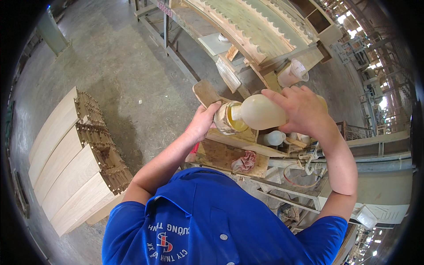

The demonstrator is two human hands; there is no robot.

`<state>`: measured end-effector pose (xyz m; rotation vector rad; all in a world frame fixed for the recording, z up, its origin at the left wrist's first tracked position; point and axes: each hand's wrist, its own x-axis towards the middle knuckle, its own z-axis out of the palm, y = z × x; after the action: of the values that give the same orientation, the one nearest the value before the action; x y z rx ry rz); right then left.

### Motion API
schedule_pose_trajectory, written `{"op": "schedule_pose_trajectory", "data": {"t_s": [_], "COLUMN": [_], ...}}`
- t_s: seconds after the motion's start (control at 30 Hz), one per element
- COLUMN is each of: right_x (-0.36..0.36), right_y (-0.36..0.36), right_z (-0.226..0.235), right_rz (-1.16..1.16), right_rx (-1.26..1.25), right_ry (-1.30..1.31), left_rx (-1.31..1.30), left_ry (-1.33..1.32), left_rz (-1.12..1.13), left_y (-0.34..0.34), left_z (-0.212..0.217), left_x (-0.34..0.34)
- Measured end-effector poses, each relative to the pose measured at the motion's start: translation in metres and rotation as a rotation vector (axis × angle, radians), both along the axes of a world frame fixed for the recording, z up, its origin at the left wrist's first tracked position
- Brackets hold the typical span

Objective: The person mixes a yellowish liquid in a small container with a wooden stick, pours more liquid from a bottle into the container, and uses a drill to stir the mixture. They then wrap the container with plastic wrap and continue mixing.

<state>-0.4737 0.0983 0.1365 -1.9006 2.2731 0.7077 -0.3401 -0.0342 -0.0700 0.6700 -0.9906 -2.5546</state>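
Observation:
My left hand [205,121] is closed around the side of a small, stained pot [224,120] with yellowish liquid showing inside. In my right hand [304,108] is a cloudy plastic bottle [264,112], tilted on its side, fingers wrapped over its body. The bottle's neck points left and meets the pot's mouth; I cannot tell whether anything flows from it. Just beyond my left hand, a flat wooden piece with a rounded end [206,92] sticks out beside the pot. A second whitish bottle [274,138] lies below the one I hold.
A wooden shelf [212,155] near my body bears a crumpled reddish rag [244,162]. A pale plastic cup [293,74] stands beyond my right hand. Ahead is a bench with toothed wooden strips [247,37]. Stacked pale boards [70,170] stand left; machine parts [375,176] are at right.

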Motion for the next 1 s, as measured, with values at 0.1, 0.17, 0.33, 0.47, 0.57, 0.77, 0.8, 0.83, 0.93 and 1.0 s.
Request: {"op": "schedule_pose_trajectory", "data": {"t_s": [0.1, 0.17, 0.33, 0.47, 0.57, 0.77, 0.8, 0.83, 0.93, 1.0], "right_x": [-0.001, -0.001, -0.003, -0.008, -0.011, -0.011, -0.013, -0.015, -0.021, -0.026], "right_y": [0.000, 0.000, 0.000, 0.003, 0.006, 0.006, 0.007, 0.009, 0.011, 0.013], "right_z": [-0.002, -0.003, -0.005, -0.008, -0.011, -0.011, -0.012, -0.015, -0.021, -0.026], "right_rz": [0.009, 0.002, -0.014, -0.009, 0.018, -0.002, 0.015, 0.031, 0.008, -0.036], "right_rx": [-0.010, -0.014, -0.029, -0.046, -0.080, -0.078, -0.093, -0.107, -0.131, -0.147], "right_ry": [-0.003, -0.006, -0.057, -0.057, -0.058, -0.088, -0.095, -0.103, -0.201, -0.361], "left_rx": [-0.024, -0.054, -0.050, -0.034, -0.054, -0.074, -0.075, -0.075, -0.113, -0.176], "left_ry": [0.007, -0.006, -0.024, -0.061, -0.052, -0.038, -0.037, -0.038, -0.053, -0.053], "left_rz": [-0.020, -0.036, -0.021, -0.003, -0.039, -0.061, -0.062, -0.065, -0.055, -0.049], "left_y": [-0.002, -0.003, -0.003, -0.001, -0.003, -0.003, -0.003, -0.003, -0.002, -0.002], "left_z": [-0.002, -0.001, -0.001, -0.001, -0.002, -0.005, -0.006, -0.007, -0.009, -0.008], "left_x": [0.000, 0.001, -0.002, -0.005, -0.005, -0.008, -0.009, -0.009, -0.010, -0.011]}}
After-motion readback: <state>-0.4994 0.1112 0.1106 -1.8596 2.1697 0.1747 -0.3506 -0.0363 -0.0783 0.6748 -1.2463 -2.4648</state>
